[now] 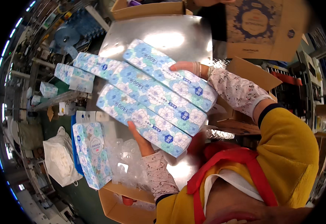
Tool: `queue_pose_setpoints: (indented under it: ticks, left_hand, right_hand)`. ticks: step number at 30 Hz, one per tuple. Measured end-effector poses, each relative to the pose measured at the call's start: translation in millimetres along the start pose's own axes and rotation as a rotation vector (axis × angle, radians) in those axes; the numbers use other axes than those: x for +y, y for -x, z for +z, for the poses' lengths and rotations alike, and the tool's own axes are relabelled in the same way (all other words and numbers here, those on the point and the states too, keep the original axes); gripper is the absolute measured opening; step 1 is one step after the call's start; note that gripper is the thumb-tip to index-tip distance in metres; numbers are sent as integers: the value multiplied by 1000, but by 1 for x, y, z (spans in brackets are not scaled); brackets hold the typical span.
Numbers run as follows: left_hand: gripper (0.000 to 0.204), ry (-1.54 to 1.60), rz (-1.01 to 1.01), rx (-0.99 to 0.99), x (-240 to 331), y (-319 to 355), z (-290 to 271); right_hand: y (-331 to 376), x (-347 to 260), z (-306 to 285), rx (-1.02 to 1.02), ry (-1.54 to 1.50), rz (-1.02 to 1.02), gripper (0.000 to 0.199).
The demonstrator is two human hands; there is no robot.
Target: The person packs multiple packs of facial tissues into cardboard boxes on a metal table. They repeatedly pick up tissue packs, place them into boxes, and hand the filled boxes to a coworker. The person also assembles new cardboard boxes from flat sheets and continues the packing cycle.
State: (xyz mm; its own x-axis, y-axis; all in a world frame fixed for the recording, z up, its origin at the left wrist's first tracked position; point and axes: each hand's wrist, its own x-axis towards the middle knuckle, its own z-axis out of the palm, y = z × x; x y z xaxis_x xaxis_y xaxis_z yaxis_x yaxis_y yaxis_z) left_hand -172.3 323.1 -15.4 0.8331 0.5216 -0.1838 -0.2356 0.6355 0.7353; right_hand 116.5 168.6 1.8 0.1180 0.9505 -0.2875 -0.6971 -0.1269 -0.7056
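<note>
Three long packs wrapped in blue floral film lie side by side between my hands, slanting over the metal table: a far pack (159, 69), a middle pack (151, 91) and a near pack (140, 119). My left hand (139, 140) grips the near pack's edge, its thumb showing and other fingers hidden underneath. On the far pack's upper side rests my right hand (192, 68), closed around the outer edge of the row. Beyond their left ends, more floral packs (92, 64) extend; whether these touch the held row I cannot tell.
The shiny metal table (133, 30) spreads beneath. An open cardboard box (133, 207) stands near, with clear plastic pieces (129, 160) above it. Another floral pack (92, 153) leans by a blue crate (75, 149). A white sack (61, 158) is left. A person stands at the far side.
</note>
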Motion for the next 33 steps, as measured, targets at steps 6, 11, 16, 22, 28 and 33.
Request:
queue_pose_setpoints:
  ticks: [6,11,16,22,28,33]
  left_hand:
    - [100,-202,196,32,44,69,114]
    - [102,-204,335,-417,28,35,107]
    - [88,-594,741,-720,-16,11,212]
    - [125,-471,713,-1012,-80,61,364]
    - [137,-668,1215,-1058,-117,94,401]
    - [137,-746,1125,-979,-150,137,373]
  right_hand:
    - [99,-56,65,-114,247,-505,69]
    - [245,-97,72,-127,621,-849,66]
    - [392,-83,57,-150,500,-1016,65]
    - [523,-5,6,136,311,-1201,62]
    - [548,42,-4,38,243,-1288,68]
    - [546,69,-10,8,188,-1203,74]
